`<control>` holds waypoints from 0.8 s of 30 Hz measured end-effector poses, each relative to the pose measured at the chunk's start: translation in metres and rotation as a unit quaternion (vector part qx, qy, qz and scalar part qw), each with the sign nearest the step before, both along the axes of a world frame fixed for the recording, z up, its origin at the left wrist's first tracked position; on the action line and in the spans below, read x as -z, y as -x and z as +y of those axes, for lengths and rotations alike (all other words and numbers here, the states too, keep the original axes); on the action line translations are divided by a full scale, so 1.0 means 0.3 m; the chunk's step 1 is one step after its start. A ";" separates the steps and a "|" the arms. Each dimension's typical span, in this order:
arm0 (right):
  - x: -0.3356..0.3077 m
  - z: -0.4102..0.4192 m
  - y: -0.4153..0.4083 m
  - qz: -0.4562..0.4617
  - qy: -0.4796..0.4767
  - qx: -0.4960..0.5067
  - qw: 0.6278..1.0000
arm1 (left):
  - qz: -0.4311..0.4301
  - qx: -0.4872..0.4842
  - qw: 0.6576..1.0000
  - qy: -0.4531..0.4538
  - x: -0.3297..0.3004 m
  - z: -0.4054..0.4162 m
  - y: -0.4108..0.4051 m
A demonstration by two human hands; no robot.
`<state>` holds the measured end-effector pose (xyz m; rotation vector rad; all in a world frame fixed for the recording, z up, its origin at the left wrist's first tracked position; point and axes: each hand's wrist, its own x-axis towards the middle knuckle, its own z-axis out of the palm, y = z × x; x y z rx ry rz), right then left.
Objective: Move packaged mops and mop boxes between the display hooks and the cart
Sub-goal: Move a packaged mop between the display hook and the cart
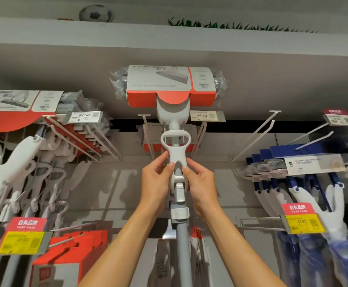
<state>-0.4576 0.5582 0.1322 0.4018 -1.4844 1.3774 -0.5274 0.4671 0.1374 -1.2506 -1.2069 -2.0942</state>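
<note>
A packaged mop (171,85) stands upright in front of me, its head wrapped in a white and red card sleeve and clear plastic, held high near the top shelf. Its grey pole (182,249) runs down to the bottom edge. My left hand (156,183) and my right hand (200,185) both grip the white wringer handle (175,150) on the pole, one on each side. Behind the mop, white display hooks (198,137) carry a similar mop with a 44.90 price tag (203,116). No cart is in view.
More red and white mops (23,112) hang on hooks at the left, with red mop boxes (73,257) below. Blue mops (305,162) hang at the right. Bare white hooks (256,135) stick out right of centre. Yellow price tags (21,243) jut forward on both sides.
</note>
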 end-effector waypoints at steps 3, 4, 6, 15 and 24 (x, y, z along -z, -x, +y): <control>0.017 0.008 0.028 -0.007 0.003 0.014 1.000 | -0.009 0.007 1.000 0.004 0.017 0.011 0.033; 0.021 0.012 0.036 -0.010 0.008 0.015 1.000 | -0.014 0.013 1.000 0.008 0.022 0.016 0.044; 0.028 0.019 0.047 -0.011 0.025 0.011 1.000 | -0.025 0.030 0.999 0.010 0.028 0.028 0.066; 0.050 0.038 0.156 -0.033 0.115 -0.005 0.993 | -0.099 0.072 0.992 0.033 0.041 0.094 0.155; 0.049 0.089 0.259 -0.024 0.126 -0.016 0.992 | -0.044 0.014 0.990 0.133 -0.037 0.071 0.274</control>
